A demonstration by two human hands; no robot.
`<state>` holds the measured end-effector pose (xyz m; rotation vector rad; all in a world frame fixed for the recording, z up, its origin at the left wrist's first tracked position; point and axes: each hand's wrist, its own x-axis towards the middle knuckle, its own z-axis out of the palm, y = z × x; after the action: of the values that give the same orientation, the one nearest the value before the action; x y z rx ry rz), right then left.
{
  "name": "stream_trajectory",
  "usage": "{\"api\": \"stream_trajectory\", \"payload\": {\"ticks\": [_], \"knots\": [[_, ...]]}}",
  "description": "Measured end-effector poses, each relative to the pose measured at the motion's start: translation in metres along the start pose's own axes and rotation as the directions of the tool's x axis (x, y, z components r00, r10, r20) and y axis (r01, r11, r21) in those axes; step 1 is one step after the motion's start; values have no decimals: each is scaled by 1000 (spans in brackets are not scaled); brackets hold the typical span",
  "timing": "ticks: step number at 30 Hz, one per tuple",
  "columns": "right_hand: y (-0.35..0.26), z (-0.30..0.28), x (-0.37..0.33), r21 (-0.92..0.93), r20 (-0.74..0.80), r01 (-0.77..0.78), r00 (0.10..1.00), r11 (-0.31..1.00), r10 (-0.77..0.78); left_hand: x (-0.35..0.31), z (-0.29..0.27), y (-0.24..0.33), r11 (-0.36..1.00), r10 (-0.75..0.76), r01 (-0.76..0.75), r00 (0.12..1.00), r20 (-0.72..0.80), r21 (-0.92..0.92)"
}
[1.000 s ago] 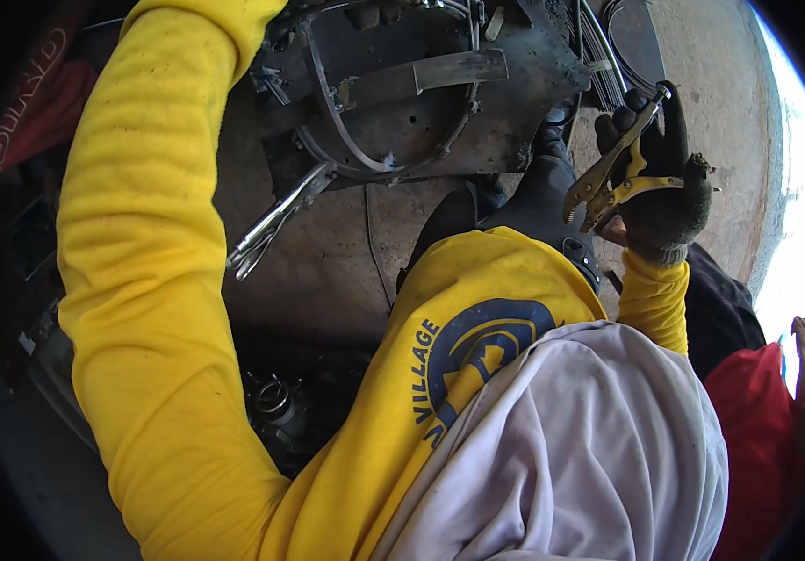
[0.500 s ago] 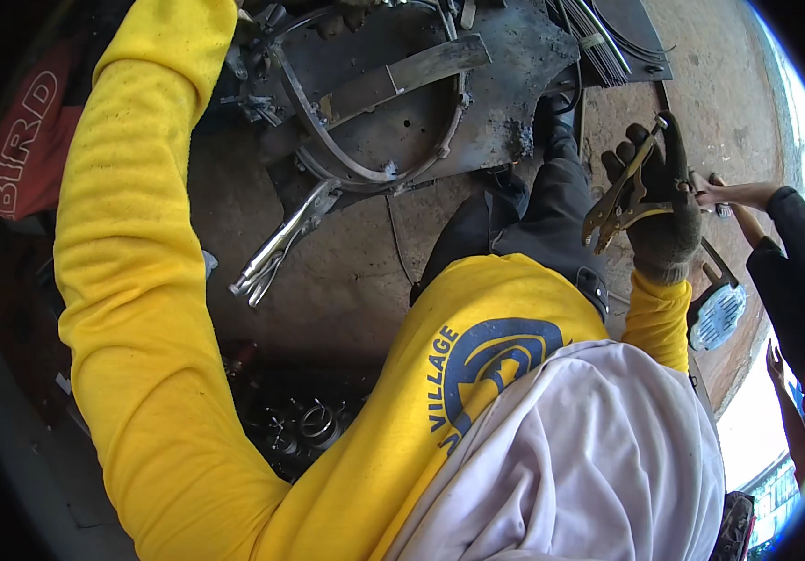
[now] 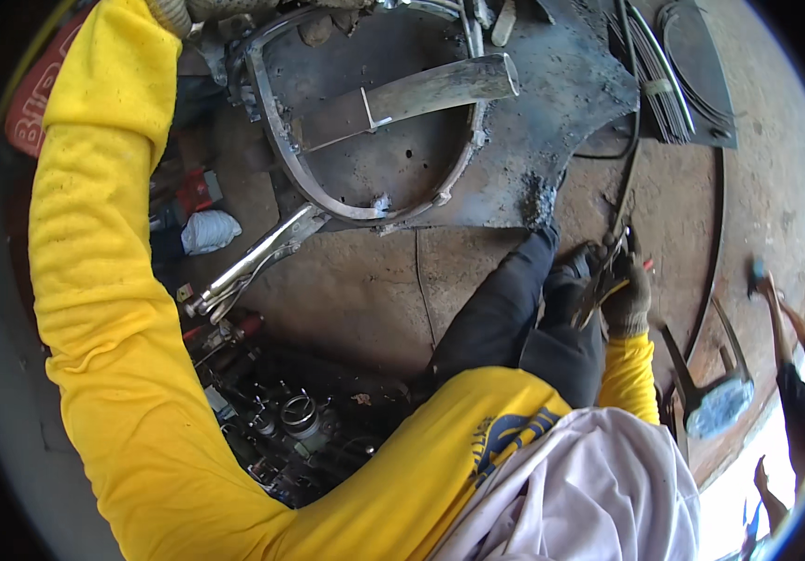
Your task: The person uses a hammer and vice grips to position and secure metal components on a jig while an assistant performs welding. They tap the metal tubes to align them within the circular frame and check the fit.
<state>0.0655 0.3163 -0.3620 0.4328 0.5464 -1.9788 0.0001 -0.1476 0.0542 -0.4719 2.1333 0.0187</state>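
Observation:
My left arm in a yellow sleeve reaches up to the top edge, where my gloved left hand (image 3: 174, 11) rests at the rim of a curved steel band (image 3: 283, 159); most of the hand is cut off. The band lies on a dark steel plate (image 3: 552, 103) with a flat bar (image 3: 421, 93) across it. Locking pliers (image 3: 251, 264) are clamped to the band's lower left. My gloved right hand (image 3: 623, 297) is closed on a yellow-handled plier-like tool (image 3: 606, 273), beside my dark trouser knee (image 3: 505, 309) and just below the plate's edge.
A box of small metal parts (image 3: 300, 419) sits below the locking pliers. A white rag (image 3: 208, 231) lies to the left. Stacked steel rings and strips (image 3: 688, 65) lie at the top right. Another person's arm (image 3: 786, 327) reaches in from the right.
My right hand with the tool has come down from beside the plate to my knee. The view has shifted closer to the steel band, and another person's arm has come in at the right.

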Motion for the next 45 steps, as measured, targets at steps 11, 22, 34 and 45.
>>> {"api": "stream_trajectory", "payload": {"ticks": [11,22,34,45], "knots": [[40,-106,-18,60,-116,-115,986,992,122,-7,7,15,951,-198,184,980,-33,-248],[64,-148,-33,67,-213,-106,970,992,118,-5,18,21,900,-268,216,959,-89,-379],[63,-152,-34,47,-241,-117,963,992,125,-6,24,24,878,-378,273,899,-221,-394],[42,-121,-48,52,-208,-131,968,990,139,-18,10,34,859,-256,237,966,21,-454]]}}
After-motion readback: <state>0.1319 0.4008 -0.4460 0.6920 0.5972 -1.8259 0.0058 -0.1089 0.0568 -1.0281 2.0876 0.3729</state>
